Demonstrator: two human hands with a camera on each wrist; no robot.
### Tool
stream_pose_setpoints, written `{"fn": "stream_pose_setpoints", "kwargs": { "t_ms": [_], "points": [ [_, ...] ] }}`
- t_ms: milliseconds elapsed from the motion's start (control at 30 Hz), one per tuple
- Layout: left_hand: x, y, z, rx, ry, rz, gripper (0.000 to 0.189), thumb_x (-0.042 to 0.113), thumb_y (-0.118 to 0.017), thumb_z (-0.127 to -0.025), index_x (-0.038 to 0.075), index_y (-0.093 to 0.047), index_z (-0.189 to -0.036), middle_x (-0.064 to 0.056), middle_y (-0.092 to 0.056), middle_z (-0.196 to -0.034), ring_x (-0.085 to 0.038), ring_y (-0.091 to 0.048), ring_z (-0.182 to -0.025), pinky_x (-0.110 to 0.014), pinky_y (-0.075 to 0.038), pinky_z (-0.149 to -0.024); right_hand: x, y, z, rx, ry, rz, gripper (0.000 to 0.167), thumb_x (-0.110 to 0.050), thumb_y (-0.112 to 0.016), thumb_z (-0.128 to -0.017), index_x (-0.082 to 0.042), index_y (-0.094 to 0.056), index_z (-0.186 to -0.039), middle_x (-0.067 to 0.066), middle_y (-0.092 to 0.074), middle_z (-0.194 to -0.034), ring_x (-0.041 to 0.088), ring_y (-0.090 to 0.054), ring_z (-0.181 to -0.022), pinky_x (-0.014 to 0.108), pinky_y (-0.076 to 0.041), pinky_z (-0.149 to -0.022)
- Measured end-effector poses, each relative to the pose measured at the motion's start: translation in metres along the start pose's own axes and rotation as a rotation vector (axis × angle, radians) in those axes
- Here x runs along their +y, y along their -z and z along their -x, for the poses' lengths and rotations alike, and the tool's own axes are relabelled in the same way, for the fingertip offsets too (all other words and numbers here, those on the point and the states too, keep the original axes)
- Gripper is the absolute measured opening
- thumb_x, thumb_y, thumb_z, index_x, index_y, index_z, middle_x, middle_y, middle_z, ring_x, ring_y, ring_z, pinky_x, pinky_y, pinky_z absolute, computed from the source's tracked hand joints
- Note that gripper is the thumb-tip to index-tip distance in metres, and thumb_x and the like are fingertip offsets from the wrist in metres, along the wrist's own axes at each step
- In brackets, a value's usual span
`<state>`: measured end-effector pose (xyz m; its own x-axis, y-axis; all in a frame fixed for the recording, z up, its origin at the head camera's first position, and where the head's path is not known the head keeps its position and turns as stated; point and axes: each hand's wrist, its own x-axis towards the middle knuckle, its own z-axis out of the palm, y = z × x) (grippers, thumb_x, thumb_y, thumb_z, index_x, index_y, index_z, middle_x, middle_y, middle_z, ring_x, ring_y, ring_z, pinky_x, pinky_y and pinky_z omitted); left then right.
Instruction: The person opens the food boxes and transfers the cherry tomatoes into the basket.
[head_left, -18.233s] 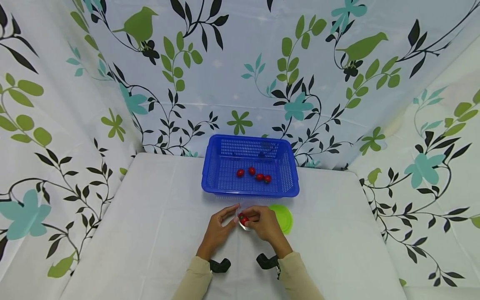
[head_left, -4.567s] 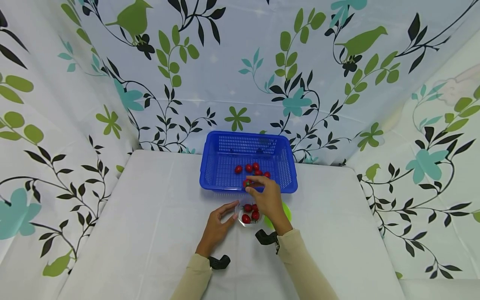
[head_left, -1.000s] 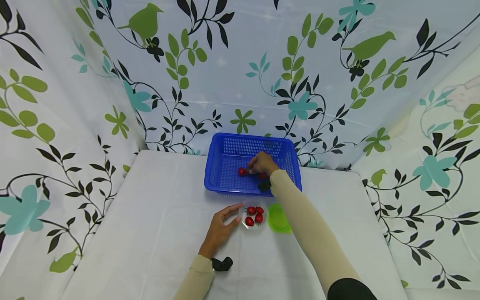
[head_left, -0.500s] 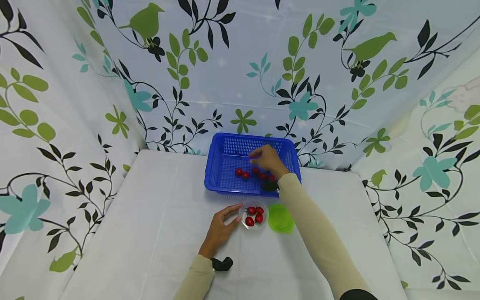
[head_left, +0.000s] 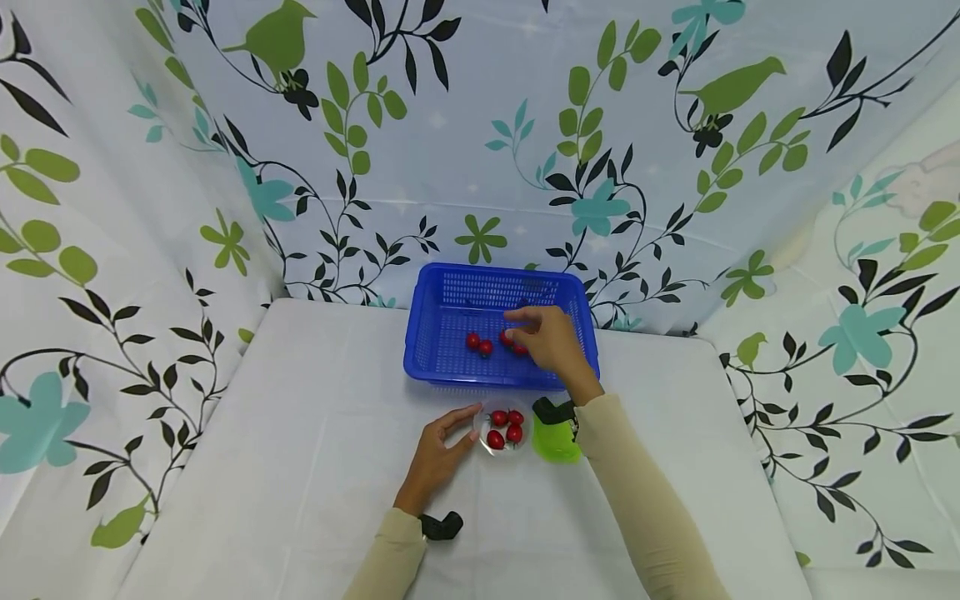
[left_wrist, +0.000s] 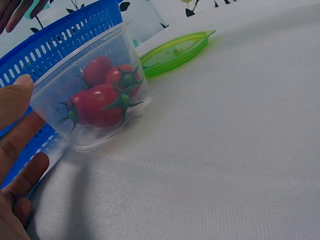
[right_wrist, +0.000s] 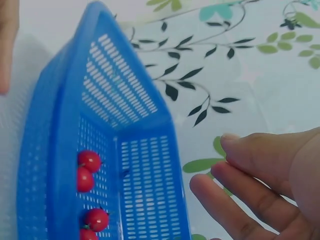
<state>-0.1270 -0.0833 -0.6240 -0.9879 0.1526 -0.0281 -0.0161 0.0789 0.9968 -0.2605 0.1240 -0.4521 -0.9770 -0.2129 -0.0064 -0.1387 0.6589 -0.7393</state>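
Note:
My left hand (head_left: 437, 458) lies beside a clear plastic container (left_wrist: 60, 97), its thumb and index finger touching the container's left side near the rim. Several red cherry tomatoes (left_wrist: 102, 106) with green stems rest in it. My right hand (head_left: 553, 340) is over the blue basket (head_left: 420, 333), thumb and index finger apart with nothing between them. Under and beside it, more cherry tomatoes (head_left: 486, 347) lie on the basket's floor, some hidden by the hand in the head view. The right wrist view shows loosely bent fingers (right_wrist: 220, 205).
A green lid (head_left: 557, 443) lies on the white cloth just right of the container, partly covered by the right wrist's black strap (head_left: 552, 411). The basket stands at the table's back edge, close against a printed curtain (head_left: 450, 167).
Over the last second, my right hand has let go of a tomato in the basket, lifted, and drawn back toward me. The left hand and container have stayed put.

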Motion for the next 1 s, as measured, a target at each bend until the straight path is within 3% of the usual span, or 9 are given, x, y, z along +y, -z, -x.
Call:
{"fn": "stream_pose_setpoints", "kwargs": {
  "t_ms": [500, 700, 1000],
  "points": [
    [-0.001, -0.001, 0.000, -0.003, -0.008, 0.001, 0.045, 0.019, -0.071, -0.103, 0.018, -0.064, -0.147, 0.001, -0.064, -0.152, -0.022, -0.053, -0.149, -0.054, -0.030, -0.131, 0.019, -0.026, 0.072, 0.064, -0.078, -0.106, 0.030, -0.016, -0.080, -0.096, -0.020, -0.079, -0.126, 0.006, -0.079, -0.125, 0.028, -0.074, -0.117, 0.050, -0.061, -0.102],
    [0.002, -0.001, 0.000, 0.000, 0.000, 0.016, 0.045, 0.016, -0.072, -0.103, 0.017, -0.064, -0.147, 0.001, -0.065, -0.152, -0.022, -0.053, -0.149, -0.053, -0.029, -0.131, 0.031, -0.041, 0.090, 0.067, -0.063, -0.155, 0.029, -0.010, -0.078, -0.097, -0.014, -0.079, -0.126, 0.008, -0.079, -0.124, 0.028, -0.074, -0.114, 0.050, -0.062, -0.100],
    [0.005, -0.002, 0.001, 0.017, -0.002, 0.021, 0.043, 0.012, -0.072, -0.102, 0.020, -0.067, -0.144, 0.001, -0.066, -0.149, -0.021, -0.055, -0.147, -0.050, -0.031, -0.130, 0.042, -0.063, 0.106, 0.021, -0.120, -0.144, 0.024, -0.008, -0.074, -0.099, -0.013, -0.080, -0.122, 0.009, -0.079, -0.122, 0.026, -0.073, -0.111, 0.045, -0.063, -0.094]
  ]
}}
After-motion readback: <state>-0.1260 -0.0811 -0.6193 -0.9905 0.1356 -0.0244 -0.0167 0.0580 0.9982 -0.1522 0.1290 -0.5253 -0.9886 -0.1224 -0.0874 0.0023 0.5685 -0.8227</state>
